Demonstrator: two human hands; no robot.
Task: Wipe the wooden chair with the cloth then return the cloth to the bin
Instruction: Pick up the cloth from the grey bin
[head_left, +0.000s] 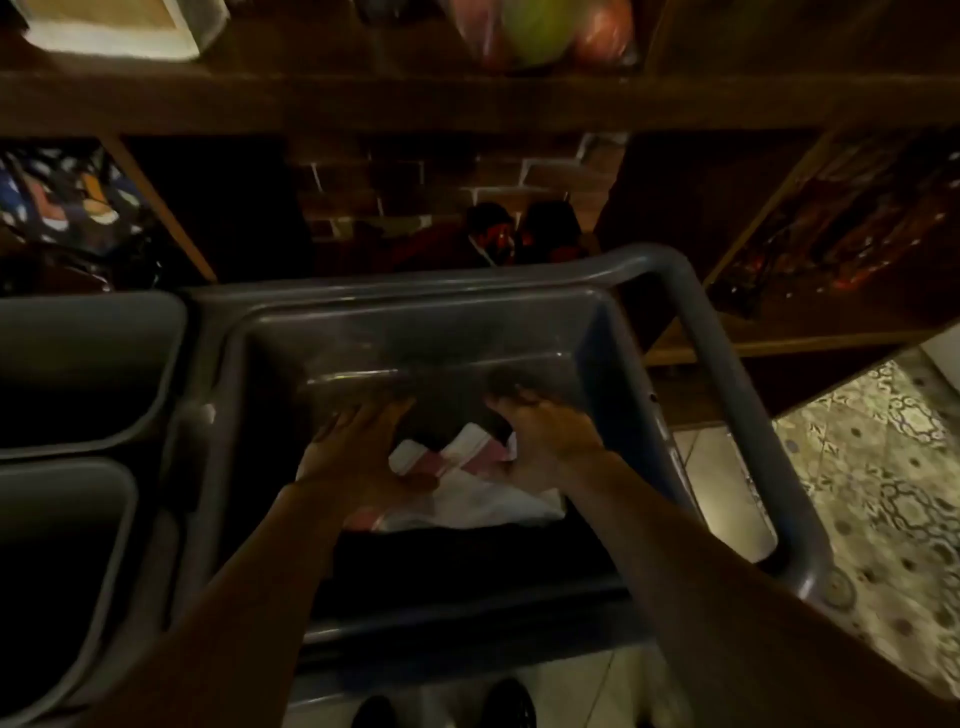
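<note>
A white cloth with pink stripes (467, 467) lies at the bottom of a grey plastic bin (415, 332) on a cart. Both my hands reach down into the bin. My left hand (358, 452) is spread flat, fingers apart, over the cloth's left side. My right hand (545, 441) is curled over the cloth's right edge and appears to pinch it. No wooden chair is in view.
Two more grey bins (88, 364) sit to the left on the cart. The cart's grey handle (727, 364) curves around the right side. Dark wooden shelves (467, 104) with bags and objects stand behind. Patterned floor tiles (883, 467) lie to the right. My shoes (441, 706) show below.
</note>
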